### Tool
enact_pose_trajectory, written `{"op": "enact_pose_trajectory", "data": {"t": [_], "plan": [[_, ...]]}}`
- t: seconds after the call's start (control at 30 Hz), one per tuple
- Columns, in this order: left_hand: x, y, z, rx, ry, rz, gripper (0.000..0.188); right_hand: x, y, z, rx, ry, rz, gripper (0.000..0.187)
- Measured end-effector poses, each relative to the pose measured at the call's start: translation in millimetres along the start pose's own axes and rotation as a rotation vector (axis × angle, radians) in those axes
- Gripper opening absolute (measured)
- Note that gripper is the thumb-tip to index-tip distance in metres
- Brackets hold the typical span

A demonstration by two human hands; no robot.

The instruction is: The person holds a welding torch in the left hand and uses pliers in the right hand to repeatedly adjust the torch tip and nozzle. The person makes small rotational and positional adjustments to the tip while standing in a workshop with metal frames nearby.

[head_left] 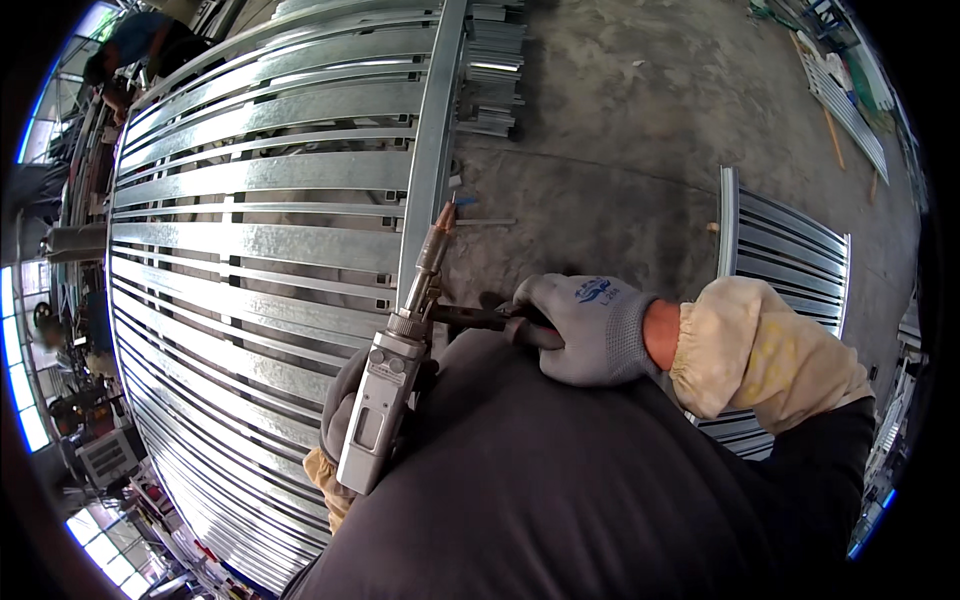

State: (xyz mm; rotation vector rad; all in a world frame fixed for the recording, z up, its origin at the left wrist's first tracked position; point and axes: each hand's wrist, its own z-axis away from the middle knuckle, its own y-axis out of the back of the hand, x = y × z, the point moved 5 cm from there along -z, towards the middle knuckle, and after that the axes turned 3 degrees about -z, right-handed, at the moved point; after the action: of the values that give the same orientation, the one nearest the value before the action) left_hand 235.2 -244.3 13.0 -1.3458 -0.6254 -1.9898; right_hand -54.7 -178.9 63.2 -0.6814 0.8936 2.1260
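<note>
A silver handheld welding gun [385, 385] with a copper nozzle slants up and away in front of my dark-clothed body. My left hand [340, 405], in a grey glove, is wrapped round it; the gun's body hides most of the fingers. A dark narrow tool with a reddish handle [530, 335] is in my right hand [590, 325], also gloved in grey, with the fingers closed round it. This tool's dark end meets the gun's side just below the nozzle tube; whether it grips there I cannot tell. The nozzle tip is over the edge rail of a slatted metal panel [370, 170].
The large galvanised panel fills the left side, its slats running crosswise. Cut metal profiles [490, 75] lie beyond its edge. A smaller slatted panel [790, 250] lies at right on the concrete floor [620, 110]. At far left a person [145, 45] bends over beside the panel.
</note>
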Motion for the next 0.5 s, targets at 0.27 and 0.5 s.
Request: {"op": "enact_pose_trajectory", "data": {"t": [0.27, 0.5], "plan": [[-2, 7, 32, -0.200, -0.022, 0.173, 0.077, 0, -4, -23, -0.052, 0.081, 0.108, 0.055], [-27, 3, 24, -0.080, 0.281, 0.240, 0.069, 6, -5, -36, 0.007, 0.106, 0.192, 0.055]]}}
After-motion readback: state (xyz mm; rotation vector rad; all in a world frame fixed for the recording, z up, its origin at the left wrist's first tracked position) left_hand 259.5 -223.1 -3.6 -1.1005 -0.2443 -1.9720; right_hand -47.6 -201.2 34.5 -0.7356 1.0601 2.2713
